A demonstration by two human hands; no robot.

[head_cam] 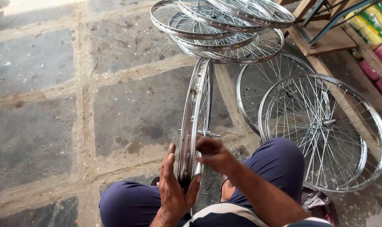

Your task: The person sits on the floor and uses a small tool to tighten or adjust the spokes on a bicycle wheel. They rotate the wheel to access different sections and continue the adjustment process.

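The shiny chrome spoked bicycle wheel rim (194, 122) is stood on edge on the stone floor between the knees, its long line running from near to far; it is judged light, stiff and slick, best gripped at the rim. The left hand (174, 191) is clasped around its near edge, while the right hand (212, 152) is pinched at the spokes beside the hub axle (208, 134). More chrome wheels (321, 130) are laid flat to the right and stacked at the far side.

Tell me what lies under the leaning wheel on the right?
Under the leaning wheel, another spoked wheel lies on the stone floor, showing through its spokes. Its right part is covered, so what else lies beneath cannot be seen.
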